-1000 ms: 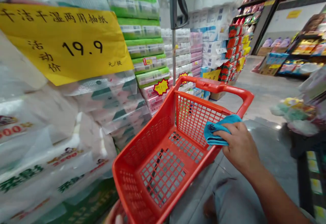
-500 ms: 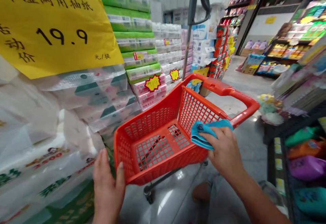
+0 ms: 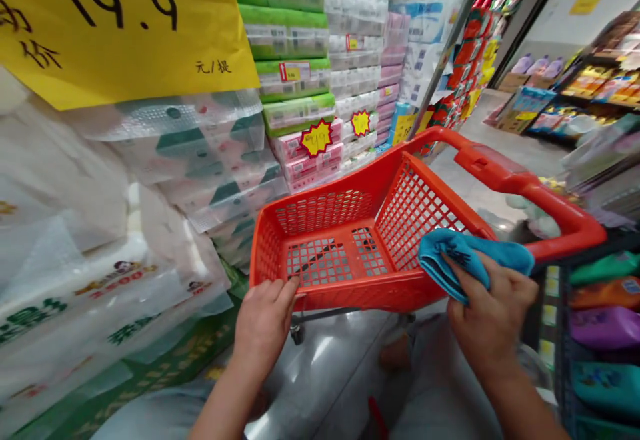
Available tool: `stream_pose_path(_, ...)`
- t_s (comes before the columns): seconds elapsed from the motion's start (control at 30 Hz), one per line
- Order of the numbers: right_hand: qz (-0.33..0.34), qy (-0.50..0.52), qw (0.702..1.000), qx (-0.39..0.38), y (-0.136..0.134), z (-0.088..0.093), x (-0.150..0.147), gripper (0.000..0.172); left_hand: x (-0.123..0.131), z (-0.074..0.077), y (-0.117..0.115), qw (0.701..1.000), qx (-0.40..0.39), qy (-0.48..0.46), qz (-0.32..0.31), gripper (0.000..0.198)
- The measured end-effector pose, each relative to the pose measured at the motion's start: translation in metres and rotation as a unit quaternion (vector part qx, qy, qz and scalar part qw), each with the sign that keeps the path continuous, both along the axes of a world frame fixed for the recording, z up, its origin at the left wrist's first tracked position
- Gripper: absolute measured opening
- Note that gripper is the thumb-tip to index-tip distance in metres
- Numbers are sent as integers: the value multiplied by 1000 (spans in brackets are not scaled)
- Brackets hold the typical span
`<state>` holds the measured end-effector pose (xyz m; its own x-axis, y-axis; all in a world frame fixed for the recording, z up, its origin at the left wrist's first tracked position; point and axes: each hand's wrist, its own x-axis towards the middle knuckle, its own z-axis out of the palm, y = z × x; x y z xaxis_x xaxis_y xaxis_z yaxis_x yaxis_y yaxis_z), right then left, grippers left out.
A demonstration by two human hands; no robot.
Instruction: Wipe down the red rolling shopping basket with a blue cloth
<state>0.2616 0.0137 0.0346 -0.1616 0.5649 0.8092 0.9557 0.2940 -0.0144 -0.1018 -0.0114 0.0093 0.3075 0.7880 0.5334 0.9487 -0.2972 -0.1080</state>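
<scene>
A red shopping cart point(image 3: 345, 297) stands in front of me, its basket of plastic mesh and its handle at the right. My left hand point(image 3: 267, 320) grips the near left corner of the basket rim, fingers curled over the edge. A folded blue cloth point(image 3: 457, 260) with dark writing is in my right hand point(image 3: 493, 307). That hand presses the cloth at the basket's near right corner, close to where the handle joins. Nothing lies inside the basket; its floor grid shows the ground beneath.
Packs of tissue paper point(image 3: 290, 33) are stacked on the left and behind the cart. A yellow price sign point(image 3: 135, 33) hangs at the upper left. Coloured bottles point(image 3: 605, 327) line a shelf on the right. A grey pole point(image 3: 440, 67) rises behind the cart.
My left hand, open beside the basket before, has closed on its rim. The cart appears farther right and turned slightly. My right hand, with the cloth, has shifted right along with it.
</scene>
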Motion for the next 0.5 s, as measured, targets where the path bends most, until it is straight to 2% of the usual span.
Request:
stream_pose_path(0.13, 62, 19, 993, -100, -7, -15, -79, 46, -5, -2, -1, 1000, -9, -24, 15, 30)
stream_pose_path(0.23, 105, 28, 981, -160, -8, -14, -124, 43, -16, -3, 3, 997, -21, -74, 14, 31)
stream_pose_path(0.3, 122, 20, 976, -178, -5, -9, -125, 47, -23, -2, 6, 994, -31, -101, 14, 33)
stream_pose_path(0.37, 121, 11, 980, -160, 0, -5, -108, 51, -28, -1, 8, 993, -39, -112, 14, 35)
stream_pose_path(0.43, 84, 32, 990, -110, 3, -7, -89, 52, -30, -1, 9, 992, -45, -117, 14, 36)
stream_pose_path(0.5, 48, 65, 994, -71, 2, -14, -84, 51, -30, -1, 8, 991, -52, -122, 15, 37)
